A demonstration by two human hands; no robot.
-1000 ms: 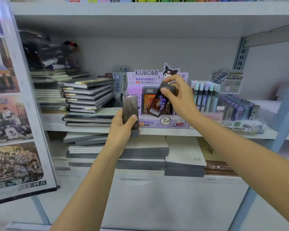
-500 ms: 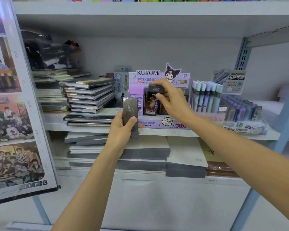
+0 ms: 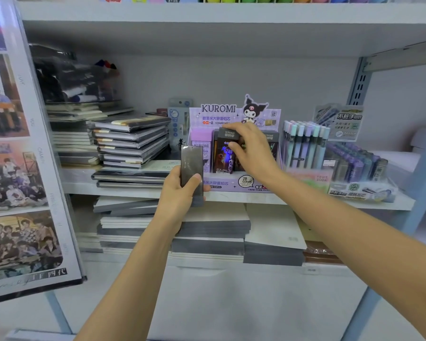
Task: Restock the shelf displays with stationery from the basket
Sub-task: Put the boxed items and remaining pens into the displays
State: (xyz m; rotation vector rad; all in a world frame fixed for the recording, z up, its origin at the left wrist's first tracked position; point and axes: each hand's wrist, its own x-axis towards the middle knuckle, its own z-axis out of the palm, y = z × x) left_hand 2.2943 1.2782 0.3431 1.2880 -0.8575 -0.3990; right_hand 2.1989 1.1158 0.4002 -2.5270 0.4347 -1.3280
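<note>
A purple Kuromi display box (image 3: 234, 185) stands on the middle shelf. Inside it stand dark lead-refill packs. My right hand (image 3: 251, 148) reaches into the box and its fingers curl over the top of one dark pack (image 3: 225, 153) that stands upright in the tray. My left hand (image 3: 180, 193) is in front of the box's left end and grips a small stack of dark flat packs (image 3: 191, 166) held upright. The basket is out of view.
Stacked notebooks (image 3: 130, 141) fill the shelf left of the box. Pastel pens (image 3: 303, 146) and another display tray (image 3: 354, 168) stand to its right. More notebooks (image 3: 207, 227) lie on the lower shelf. A poster board (image 3: 22, 168) leans at the left.
My right hand has lowered the dark pack from a tilt above the box down into the tray, where it now stands upright. My left hand has stayed in place with its stack.
</note>
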